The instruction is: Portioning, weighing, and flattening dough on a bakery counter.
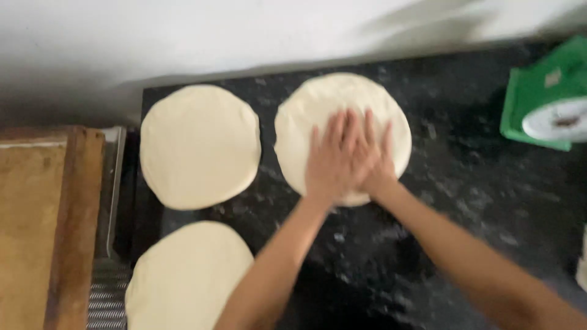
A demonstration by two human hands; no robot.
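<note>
Both hands, left hand [330,162] overlapped by right hand [370,156], lie flat with fingers spread, gripping nothing, on the far-right dough round [306,116] on the dark counter [465,201]; even pressure outward from the centre should keep thickness uniform.

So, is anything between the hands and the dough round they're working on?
Nothing visible. The left hand and the right hand lie overlapped, flat on the dough round on the dark counter. The two other dough rounds lie apart to the left, and the green scale to the right.
</note>
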